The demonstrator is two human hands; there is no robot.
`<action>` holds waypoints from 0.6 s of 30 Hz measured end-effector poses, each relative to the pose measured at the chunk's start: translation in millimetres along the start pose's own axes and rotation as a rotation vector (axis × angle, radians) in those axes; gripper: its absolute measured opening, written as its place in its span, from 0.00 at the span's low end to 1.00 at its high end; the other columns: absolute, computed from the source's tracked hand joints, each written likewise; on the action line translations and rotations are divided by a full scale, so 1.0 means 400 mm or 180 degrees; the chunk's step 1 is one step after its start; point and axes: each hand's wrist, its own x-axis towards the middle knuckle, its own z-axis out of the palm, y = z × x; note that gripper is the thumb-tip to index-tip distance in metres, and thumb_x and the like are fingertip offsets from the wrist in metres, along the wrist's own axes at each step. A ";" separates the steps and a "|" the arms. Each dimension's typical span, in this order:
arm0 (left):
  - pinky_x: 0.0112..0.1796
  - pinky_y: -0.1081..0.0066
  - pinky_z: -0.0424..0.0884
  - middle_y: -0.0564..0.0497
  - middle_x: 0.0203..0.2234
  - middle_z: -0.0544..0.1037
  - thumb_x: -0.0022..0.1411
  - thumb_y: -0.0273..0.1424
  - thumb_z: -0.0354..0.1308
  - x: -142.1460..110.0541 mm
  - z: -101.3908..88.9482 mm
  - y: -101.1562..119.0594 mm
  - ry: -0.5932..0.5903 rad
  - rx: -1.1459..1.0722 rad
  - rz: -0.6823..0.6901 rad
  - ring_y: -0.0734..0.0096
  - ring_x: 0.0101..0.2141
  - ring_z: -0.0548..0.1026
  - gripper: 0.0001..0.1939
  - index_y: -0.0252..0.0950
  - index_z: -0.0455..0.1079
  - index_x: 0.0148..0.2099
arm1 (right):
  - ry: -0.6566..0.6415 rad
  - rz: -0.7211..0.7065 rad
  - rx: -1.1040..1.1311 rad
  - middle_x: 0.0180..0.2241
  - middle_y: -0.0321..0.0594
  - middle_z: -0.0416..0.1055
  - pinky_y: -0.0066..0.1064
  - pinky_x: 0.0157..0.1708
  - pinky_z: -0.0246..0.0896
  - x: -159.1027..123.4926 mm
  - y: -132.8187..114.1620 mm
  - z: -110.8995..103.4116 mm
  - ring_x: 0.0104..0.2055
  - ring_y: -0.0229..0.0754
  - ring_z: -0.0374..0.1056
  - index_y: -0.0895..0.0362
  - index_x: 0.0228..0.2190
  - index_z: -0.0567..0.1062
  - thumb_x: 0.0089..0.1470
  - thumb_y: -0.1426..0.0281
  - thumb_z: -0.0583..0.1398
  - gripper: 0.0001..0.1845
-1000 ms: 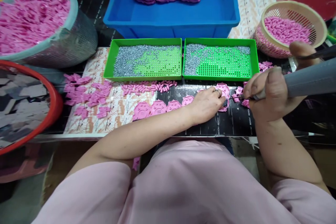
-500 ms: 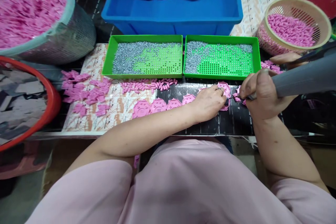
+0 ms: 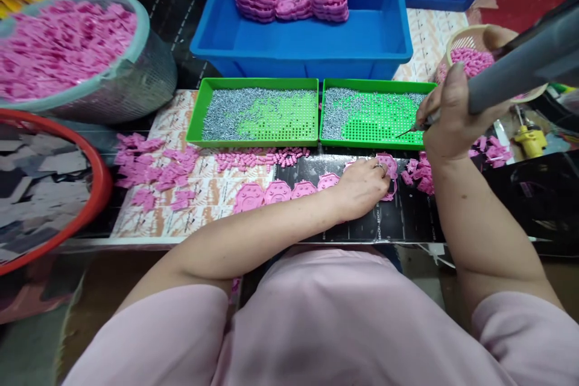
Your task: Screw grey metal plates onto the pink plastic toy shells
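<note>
My right hand (image 3: 452, 111) is wrapped around a grey electric screwdriver (image 3: 511, 75). Its thin bit points left and hangs over the right green tray (image 3: 378, 143), which holds many small silver screws (image 3: 337, 110). Below the trays, my left hand (image 3: 364, 187) presses with curled fingers on a pink plastic casing (image 3: 389, 175), partly hidden beneath the fingers. To its left, several similar pink casings (image 3: 277, 191) lie in a row, the nearest partly covered by my hand and forearm. Small pink pieces (image 3: 423, 175) are heaped between my two arms.
A second green tray (image 3: 253, 143) of screws stands at left. Behind them, a blue bin (image 3: 298, 60) holds stacked pink casings. A pale green basket (image 3: 149, 42) of pink parts, a red-rimmed tub (image 3: 106, 184) and a beige basket (image 3: 456, 39) flank the bench.
My right hand has lifted the screwdriver away from the casing, up to the right green tray. My left hand stays on the casing. The view has tilted slightly upward.
</note>
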 end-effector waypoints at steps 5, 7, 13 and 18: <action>0.38 0.63 0.58 0.43 0.39 0.77 0.68 0.25 0.48 -0.003 -0.002 0.000 0.0043 -0.0024 -0.0052 0.59 0.45 0.70 0.12 0.32 0.73 0.46 | -0.0149 -0.0060 -0.0268 0.14 0.23 0.56 0.31 0.13 0.50 -0.011 0.015 0.009 0.12 0.35 0.54 0.49 0.44 0.61 0.54 0.54 0.61 0.21; 0.38 0.63 0.57 0.43 0.39 0.77 0.68 0.25 0.48 -0.003 -0.005 0.001 0.0030 -0.0041 -0.0070 0.60 0.45 0.70 0.12 0.32 0.73 0.45 | -0.0173 -0.0036 -0.0323 0.14 0.23 0.54 0.31 0.14 0.49 -0.013 0.015 0.007 0.12 0.34 0.53 0.48 0.44 0.60 0.54 0.54 0.60 0.21; 0.38 0.63 0.55 0.44 0.38 0.77 0.67 0.26 0.50 -0.004 -0.004 0.000 0.0105 -0.0069 -0.0087 0.59 0.45 0.70 0.11 0.33 0.74 0.45 | -0.0109 0.0082 -0.0533 0.18 0.26 0.57 0.30 0.16 0.52 -0.020 0.024 0.013 0.15 0.33 0.56 0.49 0.42 0.61 0.52 0.49 0.60 0.24; 0.36 0.64 0.55 0.44 0.38 0.77 0.66 0.32 0.53 -0.007 0.006 -0.008 0.0189 -0.0122 -0.0117 0.59 0.42 0.70 0.10 0.34 0.74 0.44 | 0.0415 0.0069 -0.0060 0.14 0.21 0.56 0.28 0.13 0.50 -0.002 -0.006 0.024 0.12 0.32 0.54 0.51 0.34 0.60 0.44 0.48 0.65 0.27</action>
